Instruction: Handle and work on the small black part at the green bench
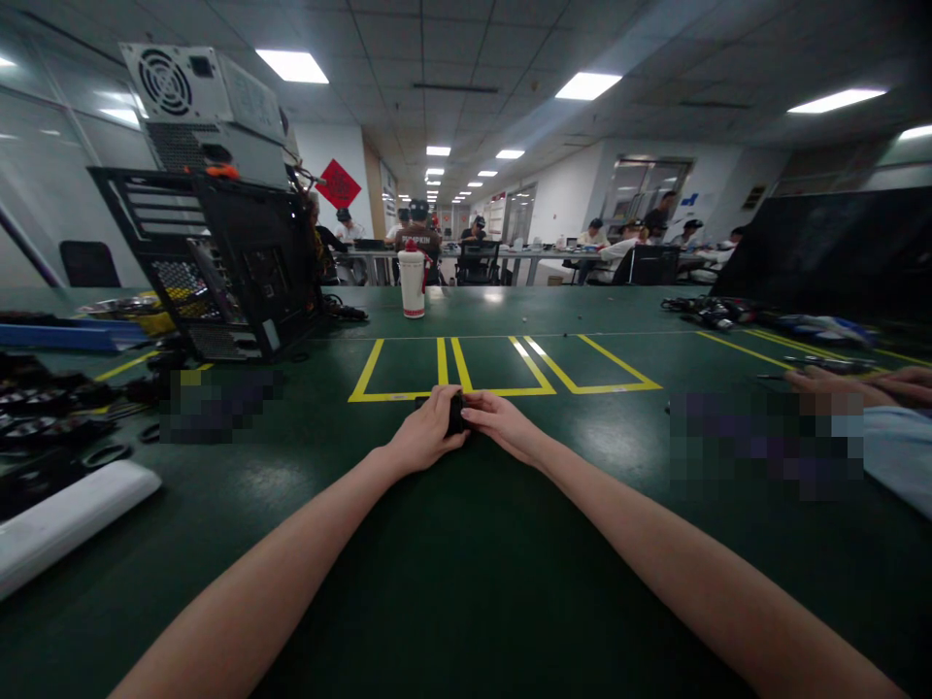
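Note:
Straight ahead of me, both hands meet on a small black boxy object (456, 416), most of it hidden by fingers. My left hand (428, 429) wraps around it from the left, with a bit of black showing past its knuckles. From the right, the fingertips of my right hand (502, 421) pinch its near right side. What kind of object it is, I cannot make out. Just beyond the hands, yellow tape outlines (502, 391) mark the green tabletop (349, 592).
An open black computer case (251, 262) with a power supply (208, 87) on top stands left. A white-and-red cup (412, 282) is farther back. At left lie a white bar-shaped thing (80, 519) and a blue tray (69, 336). Another person's hand (830, 390) works at right.

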A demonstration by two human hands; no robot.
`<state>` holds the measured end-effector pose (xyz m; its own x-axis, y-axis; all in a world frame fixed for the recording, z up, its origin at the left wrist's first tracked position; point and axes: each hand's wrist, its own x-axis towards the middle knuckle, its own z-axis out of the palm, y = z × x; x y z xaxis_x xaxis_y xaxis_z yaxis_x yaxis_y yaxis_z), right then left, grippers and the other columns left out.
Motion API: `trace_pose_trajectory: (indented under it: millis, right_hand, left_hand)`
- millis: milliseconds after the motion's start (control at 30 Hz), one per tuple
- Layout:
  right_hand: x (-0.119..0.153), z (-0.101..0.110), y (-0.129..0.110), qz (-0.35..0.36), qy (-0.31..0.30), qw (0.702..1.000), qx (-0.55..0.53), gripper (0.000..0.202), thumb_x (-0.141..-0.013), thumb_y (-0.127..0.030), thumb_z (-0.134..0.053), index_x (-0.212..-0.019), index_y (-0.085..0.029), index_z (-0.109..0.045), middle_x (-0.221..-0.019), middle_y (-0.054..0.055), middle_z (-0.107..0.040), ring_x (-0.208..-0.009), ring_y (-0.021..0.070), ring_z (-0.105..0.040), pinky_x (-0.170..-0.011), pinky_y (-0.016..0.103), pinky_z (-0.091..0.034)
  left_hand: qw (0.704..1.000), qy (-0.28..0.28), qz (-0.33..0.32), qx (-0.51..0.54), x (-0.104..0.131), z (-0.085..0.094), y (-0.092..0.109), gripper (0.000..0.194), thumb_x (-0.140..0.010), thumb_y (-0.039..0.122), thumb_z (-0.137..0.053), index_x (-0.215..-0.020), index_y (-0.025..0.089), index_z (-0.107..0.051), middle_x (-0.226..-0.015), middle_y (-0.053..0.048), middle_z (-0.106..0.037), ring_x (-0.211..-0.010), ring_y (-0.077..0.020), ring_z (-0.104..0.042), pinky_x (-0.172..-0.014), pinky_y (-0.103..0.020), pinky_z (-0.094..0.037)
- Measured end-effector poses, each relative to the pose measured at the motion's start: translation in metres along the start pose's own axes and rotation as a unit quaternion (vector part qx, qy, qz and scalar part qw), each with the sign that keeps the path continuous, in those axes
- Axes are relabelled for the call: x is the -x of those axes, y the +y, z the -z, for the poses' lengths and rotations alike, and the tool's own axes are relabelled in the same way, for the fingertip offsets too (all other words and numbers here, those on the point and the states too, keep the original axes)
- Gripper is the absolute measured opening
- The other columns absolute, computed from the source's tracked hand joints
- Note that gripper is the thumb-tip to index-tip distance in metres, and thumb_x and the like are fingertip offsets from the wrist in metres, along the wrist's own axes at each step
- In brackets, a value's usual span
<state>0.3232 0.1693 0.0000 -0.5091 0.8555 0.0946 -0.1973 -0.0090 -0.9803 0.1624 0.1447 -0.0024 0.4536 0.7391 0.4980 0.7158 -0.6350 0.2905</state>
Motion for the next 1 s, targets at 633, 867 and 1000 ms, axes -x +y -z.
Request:
trace_pose_trajectory:
  millis: [633,867,1000]
  right_hand:
    - [0.003,0.003,0.0014,0.032,-0.006,0.999,0.029,0.032,-0.06,-0.019,-0.066,-0.089,-0.022,-0.051,-0.093,0.001,-0.054,-0.094,0.0155,-0.049,-0.084,0.035,-0.039]
    - [0.0024,0.0,0.0016,0.012,0.018,1.0,0.013,0.029,-0.065,-0.027,-0.063,-0.091,-0.022,-0.052,-0.095,0.002,-0.055,-0.092,0.0157,-0.05,-0.083,0.035,-0.039]
    - [0.0,0.0013,0.0025,0.012,0.003,1.0,0.01,0.03,-0.063,-0.024,-0.063,-0.091,-0.02,-0.053,-0.097,0.003,-0.054,-0.094,0.0158,-0.05,-0.086,0.035,-0.037]
  left_hand:
    - [1.0,-0.018,0.008,0.002,0.0006,0.0051,0.0039,0.054,-0.074,0.029,-0.051,-0.117,0.02,-0.021,-0.114,-0.008,-0.036,-0.1,-0.0236,-0.047,-0.078,-0.039,-0.046]
    - [1.0,-0.007,0.005,0.005,0.0004,0.0026,0.0028,0.055,-0.074,0.029,-0.052,-0.118,0.019,-0.02,-0.114,-0.009,-0.036,-0.1,-0.0229,-0.047,-0.079,-0.037,-0.045]
    - [1.0,-0.003,0.0,0.005,-0.0001,0.0021,0.0032,0.054,-0.074,0.027,-0.052,-0.117,0.019,-0.022,-0.113,-0.008,-0.036,-0.102,-0.0225,-0.046,-0.083,-0.038,-0.043]
